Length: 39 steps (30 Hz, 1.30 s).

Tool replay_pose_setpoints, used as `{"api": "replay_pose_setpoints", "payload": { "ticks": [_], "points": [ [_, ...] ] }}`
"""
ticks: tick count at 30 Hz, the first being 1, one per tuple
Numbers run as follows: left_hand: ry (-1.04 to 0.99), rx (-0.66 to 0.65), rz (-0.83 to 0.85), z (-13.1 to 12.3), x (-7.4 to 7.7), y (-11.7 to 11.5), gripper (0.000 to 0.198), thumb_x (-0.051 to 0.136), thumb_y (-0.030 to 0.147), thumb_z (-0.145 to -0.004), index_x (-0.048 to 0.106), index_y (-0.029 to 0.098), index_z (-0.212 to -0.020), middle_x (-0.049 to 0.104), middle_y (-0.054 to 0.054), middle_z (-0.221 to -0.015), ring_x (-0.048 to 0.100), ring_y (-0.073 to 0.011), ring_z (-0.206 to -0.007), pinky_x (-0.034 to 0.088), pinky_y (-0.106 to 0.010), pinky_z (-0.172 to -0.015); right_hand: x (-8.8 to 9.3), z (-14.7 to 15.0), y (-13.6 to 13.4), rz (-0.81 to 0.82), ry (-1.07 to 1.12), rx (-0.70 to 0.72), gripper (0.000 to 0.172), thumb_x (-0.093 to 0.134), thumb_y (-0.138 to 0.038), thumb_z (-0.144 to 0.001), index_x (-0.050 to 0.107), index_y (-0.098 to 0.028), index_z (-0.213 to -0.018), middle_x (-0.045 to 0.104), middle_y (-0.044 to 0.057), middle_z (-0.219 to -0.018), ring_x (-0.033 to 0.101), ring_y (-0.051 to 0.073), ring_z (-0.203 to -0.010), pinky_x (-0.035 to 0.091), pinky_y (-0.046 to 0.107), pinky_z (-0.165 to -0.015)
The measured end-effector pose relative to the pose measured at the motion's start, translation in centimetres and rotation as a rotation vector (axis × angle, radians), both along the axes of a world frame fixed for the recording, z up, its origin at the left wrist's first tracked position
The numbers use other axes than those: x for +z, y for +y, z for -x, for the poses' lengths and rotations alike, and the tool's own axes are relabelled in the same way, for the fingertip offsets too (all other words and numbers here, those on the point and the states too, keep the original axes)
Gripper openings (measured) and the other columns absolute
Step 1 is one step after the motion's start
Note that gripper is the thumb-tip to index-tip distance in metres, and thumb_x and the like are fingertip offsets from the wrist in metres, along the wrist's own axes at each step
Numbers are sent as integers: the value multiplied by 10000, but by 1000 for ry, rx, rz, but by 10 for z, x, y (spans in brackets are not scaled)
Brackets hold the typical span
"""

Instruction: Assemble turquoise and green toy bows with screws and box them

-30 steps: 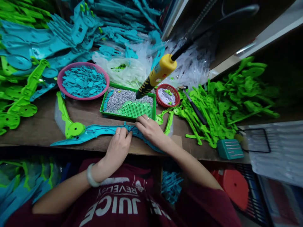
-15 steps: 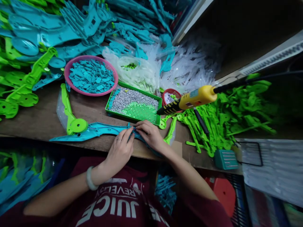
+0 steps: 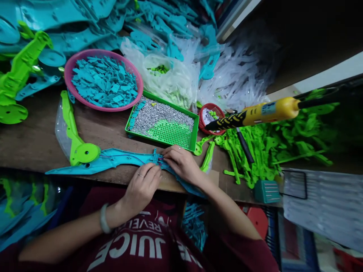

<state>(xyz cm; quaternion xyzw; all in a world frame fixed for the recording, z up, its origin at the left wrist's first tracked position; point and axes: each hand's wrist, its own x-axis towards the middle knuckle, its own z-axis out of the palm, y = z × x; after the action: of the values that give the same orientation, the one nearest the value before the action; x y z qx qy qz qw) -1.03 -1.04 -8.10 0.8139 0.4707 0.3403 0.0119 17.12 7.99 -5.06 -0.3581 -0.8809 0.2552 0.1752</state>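
A long blue plastic shell (image 3: 113, 158) lies along the front of the table, with a green round-ended piece (image 3: 86, 152) at its left part and a thin wire along it. My left hand (image 3: 144, 181) has its fingers pressed together at the near edge of the shell's middle. My right hand (image 3: 181, 162) pinches at the same middle section from the right, by small dark and reddish wires. What exactly sits between the fingertips of either hand is too small to make out.
A green tray (image 3: 195, 132) of small metal screws stands behind the hands, beside a pink basin (image 3: 68, 71) of blue pieces. A yellow electric screwdriver (image 3: 255, 113) hangs over a red basket (image 3: 202, 122). Green parts (image 3: 249, 155) are heaped at right.
My left hand has moved slightly toward the near edge of the shell, uncovering more of its middle. The view has shifted a little, and the screwdriver appears farther right.
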Motion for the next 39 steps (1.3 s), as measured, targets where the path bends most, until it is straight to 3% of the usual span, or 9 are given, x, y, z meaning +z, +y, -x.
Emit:
{"api": "replay_pose_setpoints", "payload": {
  "ticks": [6, 11, 16, 19, 24, 31, 39],
  "points": [
    [-47, -120, 26, 10, 0, -5, 181, 515, 29, -953, 680, 78, -1007, 743, -161, -1126, 653, -272, -1145, 546, -431, -994, -4, -1, -6, -12, 58, -24, 111, 541, -194, -983, 646, -187, -949, 722, 91, -1002, 637, 188, -914, 550, 354, -810],
    [69, -205, 50, 20, 3, -4, 238, 455, 50, -977, 680, 81, -1051, 719, -162, -1215, 640, -259, -1178, 506, -428, -1051, 13, -11, -10, -21, -46, -34, 189, 577, -257, -974, 655, -176, -1126, 678, 134, -1203, 632, 217, -1097, 556, 392, -910],
    [164, -229, 74, 21, 8, 8, 267, 484, 74, -971, 660, 79, -1172, 735, -112, -1047, 652, -248, -1033, 542, -372, -866, 24, -23, -43, -238, -120, -119, 123, 631, -203, -934, 663, -137, -1032, 677, 111, -960, 595, 214, -890, 520, 366, -757],
    [259, -207, 83, 15, 10, 15, 308, 493, 85, -962, 655, 107, -1223, 701, -93, -934, 637, -250, -927, 520, -362, -740, 16, -18, -59, -345, -250, -164, 131, 572, -136, -943, 681, -135, -1016, 664, 112, -916, 533, 219, -830, 477, 349, -673],
    [366, -116, 89, 2, 13, 20, 286, 513, 114, -954, 684, 110, -1183, 627, -97, -837, 594, -282, -854, 473, -379, -641, 9, -4, -61, -237, -281, -309, 213, 485, -199, -990, 684, -183, -919, 600, 109, -922, 518, 227, -865, 483, 356, -689],
    [373, -78, 83, -1, 8, 14, 332, 459, 110, -967, 661, 104, -1230, 620, -127, -900, 582, -295, -928, 490, -392, -714, 2, -3, -70, -303, -247, -361, 202, 487, -216, -992, 677, -153, -1021, 599, 122, -939, 512, 232, -843, 503, 385, -716],
    [376, 15, 163, -12, 11, 17, 362, 470, 116, -961, 638, 121, -1282, 665, -145, -1002, 610, -297, -929, 471, -389, -691, -3, 1, -68, -195, -248, -425, 277, 458, -271, -1004, 663, -148, -1143, 575, 137, -998, 522, 256, -917, 533, 408, -758]
  ]
}}
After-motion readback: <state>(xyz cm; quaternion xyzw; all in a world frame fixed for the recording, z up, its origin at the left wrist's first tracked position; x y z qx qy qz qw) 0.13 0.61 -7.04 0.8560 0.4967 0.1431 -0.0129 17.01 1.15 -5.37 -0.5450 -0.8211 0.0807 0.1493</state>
